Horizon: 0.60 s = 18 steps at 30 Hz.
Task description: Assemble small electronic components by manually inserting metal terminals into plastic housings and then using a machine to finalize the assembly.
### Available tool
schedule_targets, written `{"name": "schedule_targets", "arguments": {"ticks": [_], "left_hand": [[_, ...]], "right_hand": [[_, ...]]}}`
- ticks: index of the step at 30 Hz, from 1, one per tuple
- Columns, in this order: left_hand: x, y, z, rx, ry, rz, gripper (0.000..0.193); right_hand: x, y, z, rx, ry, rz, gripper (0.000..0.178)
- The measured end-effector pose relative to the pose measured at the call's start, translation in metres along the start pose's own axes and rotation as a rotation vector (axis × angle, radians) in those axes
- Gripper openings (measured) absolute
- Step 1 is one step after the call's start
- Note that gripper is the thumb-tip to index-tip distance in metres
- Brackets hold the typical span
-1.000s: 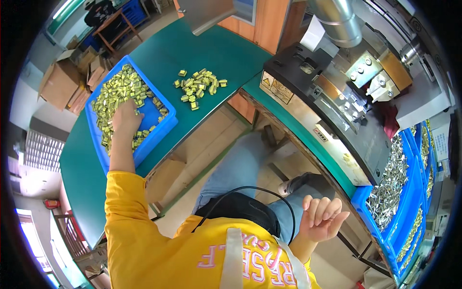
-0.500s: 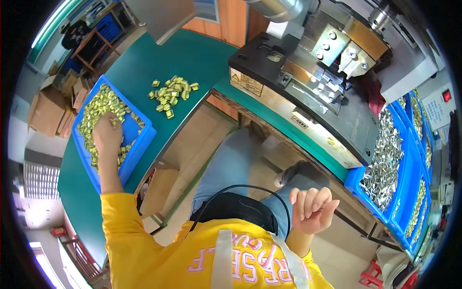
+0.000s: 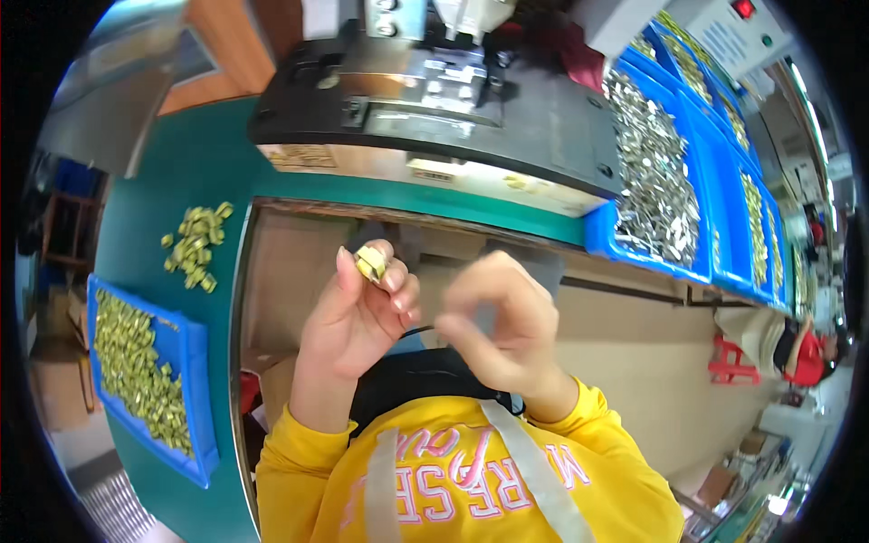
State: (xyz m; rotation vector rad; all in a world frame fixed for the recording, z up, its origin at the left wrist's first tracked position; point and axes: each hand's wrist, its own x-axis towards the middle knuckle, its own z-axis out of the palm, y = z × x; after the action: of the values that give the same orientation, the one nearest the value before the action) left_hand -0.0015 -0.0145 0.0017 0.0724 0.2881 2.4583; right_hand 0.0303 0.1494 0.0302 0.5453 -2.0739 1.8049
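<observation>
Between the thumb and fingertips of my left hand (image 3: 337, 333) is a small yellow-green block with a shiny metal look (image 3: 370, 262); there may be more than one piece. My left hand is raised in front of my body, palm turned up. Close to its right, my right hand (image 3: 514, 330) is smeared by motion, fingers bent, and whether it holds anything is unclear. A loose pile of similar yellow-green blocks (image 3: 196, 244) lies on the green table to the left. Nearer me, a blue tray (image 3: 201, 389) contains many more of them.
A black-topped press machine (image 3: 543, 122) stands on the green bench ahead. To its right, a blue bin (image 3: 600, 228) holds silver metal parts (image 3: 654, 172), beside further blue bins with yellow-green pieces. A red stool (image 3: 731, 362) stands on the floor at right.
My left hand has left the blue tray and come to the middle with a small block in its fingers. My right hand has moved up beside it. The view has swung to the right.
</observation>
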Motion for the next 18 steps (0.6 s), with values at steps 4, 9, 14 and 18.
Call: {"name": "schedule_targets", "arguments": {"ticks": [4,9,14,18], "left_hand": [[0.004,-0.013,0.0,0.029,-0.003,-0.116,0.04],[0.003,-0.023,0.001,0.046,0.138,-0.138,0.039],[0.004,-0.029,-0.007,0.028,0.233,-0.116,0.037],[0.005,-0.026,-0.006,0.138,0.259,-0.131,0.036]], "right_hand": [[0.002,0.006,0.004,-0.128,0.06,-0.049,0.025],[0.0,0.01,0.008,-0.174,0.082,0.009,0.022],[-0.003,0.021,0.01,-0.26,0.173,-0.013,0.016],[-0.004,0.028,0.01,-0.353,0.176,-0.067,0.016]]}}
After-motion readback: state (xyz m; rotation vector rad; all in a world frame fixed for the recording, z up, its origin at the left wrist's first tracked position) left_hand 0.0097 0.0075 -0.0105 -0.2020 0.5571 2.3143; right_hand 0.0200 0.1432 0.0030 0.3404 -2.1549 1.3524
